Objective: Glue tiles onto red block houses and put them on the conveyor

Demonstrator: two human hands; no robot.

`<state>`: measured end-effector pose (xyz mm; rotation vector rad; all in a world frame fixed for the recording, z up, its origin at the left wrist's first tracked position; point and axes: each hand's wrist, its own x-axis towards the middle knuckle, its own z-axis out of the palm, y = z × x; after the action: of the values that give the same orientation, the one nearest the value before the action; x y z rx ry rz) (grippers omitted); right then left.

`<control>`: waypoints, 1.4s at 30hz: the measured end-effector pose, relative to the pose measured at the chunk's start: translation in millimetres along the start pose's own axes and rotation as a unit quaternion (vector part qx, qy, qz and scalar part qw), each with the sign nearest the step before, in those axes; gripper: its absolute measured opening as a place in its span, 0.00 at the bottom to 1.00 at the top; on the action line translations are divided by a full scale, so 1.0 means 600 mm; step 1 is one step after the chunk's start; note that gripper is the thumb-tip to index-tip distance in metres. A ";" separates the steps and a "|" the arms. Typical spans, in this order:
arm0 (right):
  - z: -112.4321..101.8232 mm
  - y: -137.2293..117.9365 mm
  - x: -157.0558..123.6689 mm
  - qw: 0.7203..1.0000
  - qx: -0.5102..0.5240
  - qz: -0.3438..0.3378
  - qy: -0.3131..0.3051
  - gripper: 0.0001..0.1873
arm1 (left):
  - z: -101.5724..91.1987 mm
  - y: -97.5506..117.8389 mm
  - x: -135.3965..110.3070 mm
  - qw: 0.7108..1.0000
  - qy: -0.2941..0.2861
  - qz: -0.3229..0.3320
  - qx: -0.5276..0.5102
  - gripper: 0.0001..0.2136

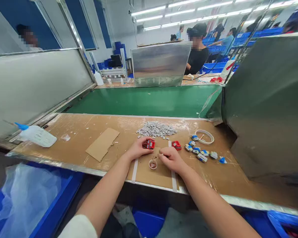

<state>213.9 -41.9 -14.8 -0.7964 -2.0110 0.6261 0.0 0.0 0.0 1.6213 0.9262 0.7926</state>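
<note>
In the head view my left hand [138,148] is closed around a small red plastic toy part [150,144] with grey pieces on it. My right hand [171,158] is pinched just right of a small round cup [153,164] of reddish-brown contents; whatever its fingertips hold is too small to make out. A second red plastic part [176,145] lies on the table just beyond my right hand. Behind both hands spreads a heap of small grey flat pieces [156,129].
Several white, blue and yellow small parts [200,152] lie at right beside a tape ring [205,137]. A cardboard piece [102,144] and a white squeeze bottle [38,135] lie at left. A green conveyor belt [139,100] runs behind the table; a co-worker [198,53] sits beyond.
</note>
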 end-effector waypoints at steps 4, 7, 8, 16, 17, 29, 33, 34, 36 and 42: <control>-0.010 0.011 0.012 0.987 -0.038 0.088 0.128 0.24 | -0.001 0.000 -0.002 1.000 -0.001 0.009 0.010 0.25; -0.009 0.015 0.017 0.981 -0.045 0.128 0.137 0.24 | 0.000 -0.002 -0.001 1.000 -0.005 0.012 0.010 0.25; -0.008 0.015 0.018 0.981 -0.044 0.134 0.130 0.24 | 0.000 -0.002 -0.001 1.000 -0.007 0.012 0.011 0.25; -0.001 0.018 0.022 0.980 -0.043 0.160 0.106 0.24 | -0.001 -0.007 0.001 0.999 -0.009 0.022 0.025 0.25; -0.001 0.018 0.022 0.980 -0.045 0.162 0.106 0.24 | -0.001 -0.007 0.001 0.999 -0.010 0.022 0.025 0.25; -0.002 0.011 0.020 0.985 -0.059 0.152 0.060 0.22 | 0.001 -0.005 0.000 1.000 -0.004 0.017 0.017 0.24; -0.001 0.005 0.023 0.987 -0.048 0.146 0.042 0.22 | 0.001 -0.010 0.002 0.999 -0.003 0.024 0.025 0.24; -0.001 0.005 0.024 0.987 -0.047 0.147 0.046 0.22 | 0.001 -0.010 0.002 0.999 -0.004 0.025 0.028 0.24; -0.003 0.006 0.026 0.984 -0.046 0.156 0.069 0.23 | 0.000 -0.009 0.001 0.999 -0.005 0.027 0.039 0.24; -0.017 0.004 0.013 0.993 -0.010 0.107 0.044 0.25 | -0.002 -0.011 0.003 1.000 -0.001 0.015 0.014 0.25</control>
<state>220.2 -33.2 -7.1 -1.0429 -1.8683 0.6808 -1.2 2.9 -6.2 1.6629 0.9182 0.8017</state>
